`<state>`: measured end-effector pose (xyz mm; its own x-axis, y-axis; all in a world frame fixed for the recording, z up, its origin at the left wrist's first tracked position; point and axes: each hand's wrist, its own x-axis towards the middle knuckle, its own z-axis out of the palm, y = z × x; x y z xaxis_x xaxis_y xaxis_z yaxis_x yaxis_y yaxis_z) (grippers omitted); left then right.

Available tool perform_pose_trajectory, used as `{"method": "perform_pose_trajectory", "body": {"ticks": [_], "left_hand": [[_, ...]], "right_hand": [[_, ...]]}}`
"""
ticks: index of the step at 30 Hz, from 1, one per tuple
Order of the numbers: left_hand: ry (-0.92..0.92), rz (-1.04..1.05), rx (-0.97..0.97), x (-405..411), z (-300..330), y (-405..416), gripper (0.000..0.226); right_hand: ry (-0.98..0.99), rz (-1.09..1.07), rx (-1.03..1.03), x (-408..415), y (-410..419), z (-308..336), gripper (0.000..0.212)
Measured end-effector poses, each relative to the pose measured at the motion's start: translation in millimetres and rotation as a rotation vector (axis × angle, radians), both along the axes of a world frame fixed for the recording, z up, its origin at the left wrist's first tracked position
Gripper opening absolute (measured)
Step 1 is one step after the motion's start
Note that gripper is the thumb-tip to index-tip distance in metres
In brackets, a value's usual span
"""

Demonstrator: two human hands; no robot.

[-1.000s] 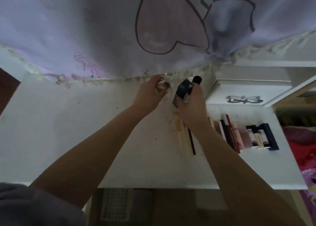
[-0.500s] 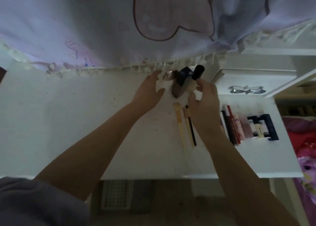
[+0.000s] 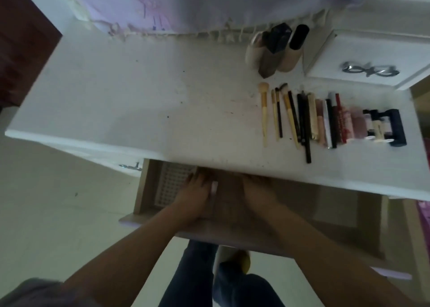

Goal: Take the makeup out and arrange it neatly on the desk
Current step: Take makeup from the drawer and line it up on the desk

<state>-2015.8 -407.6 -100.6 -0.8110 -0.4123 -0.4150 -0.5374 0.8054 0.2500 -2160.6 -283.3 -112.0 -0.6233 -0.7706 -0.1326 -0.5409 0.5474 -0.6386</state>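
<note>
Fingers [image 3: 197, 178] of the left hand [image 3: 195, 197] reach into the open drawer [image 3: 144, 185] under the table [image 3: 139, 111]; a small pale item [image 3: 214, 187] sits against that hand, but blur and shadow leave it unclear whether the fingers pinch it or lie loose. Right hand [image 3: 258, 195] is in the drawer too, just beside the left, its fingers hidden under the table's edge, so their state cannot be told. A white perforated tray [image 3: 172, 181] lies in the drawer's left part. On the table, well apart from both hands, the makeup is laid out: three bottles [image 3: 274, 50] stand together at the back by a small white drawer unit [image 3: 372, 60], and in front of them a row [image 3: 325, 118] begins with five brushes [image 3: 277, 113] and runs right through dark pencils, tubes and lipsticks packed too tightly to count, ending in a dark blue case [image 3: 396, 127].
</note>
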Motion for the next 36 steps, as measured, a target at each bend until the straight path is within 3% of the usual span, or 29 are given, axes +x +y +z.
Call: {"method": "perform_pose_trajectory", "body": {"ticks": [1,4,7,8,11,15,19,23,26,29,36], "left_hand": [[-0.042,-0.021,-0.059,-3,-8,-1,0.053],[-0.116,-0.052,-0.127,-4,-13,3,0.048],[-0.08,0.028,-0.163,-2,-9,6,0.038],[-0.073,0.039,-0.165,-2,-7,6,0.035],[-0.07,0.032,-0.022,-2,6,-1,0.038],[0.005,0.036,0.244,4,35,-12,0.032],[0.17,0.173,0.482,15,91,-36,0.019],[0.353,0.253,0.606,-5,150,-83,0.015],[0.494,0.396,0.632,-44,166,-117,0.021],[0.504,0.471,0.663,-90,156,-140,0.024],[0.453,0.418,0.677,-170,124,-176,0.028]], "right_hand": [[-0.147,-0.064,-0.064,0,-9,3,0.04],[-0.13,-0.087,-0.052,0,-11,-10,0.049],[0.201,0.21,0.412,5,8,-9,0.052],[0.249,0.246,0.483,6,15,-8,0.053],[0.19,0.313,0.599,11,30,-5,0.044],[-0.213,0.223,0.473,21,38,36,0.052],[-0.345,0.301,0.484,11,41,103,0.025],[-0.402,0.221,0.374,-23,24,167,0.032],[-0.567,0.038,0.14,-58,-12,195,0.035],[-0.491,-0.011,0.016,-92,-63,202,0.045],[-0.328,-0.213,-0.021,-121,-182,167,0.038]]}}
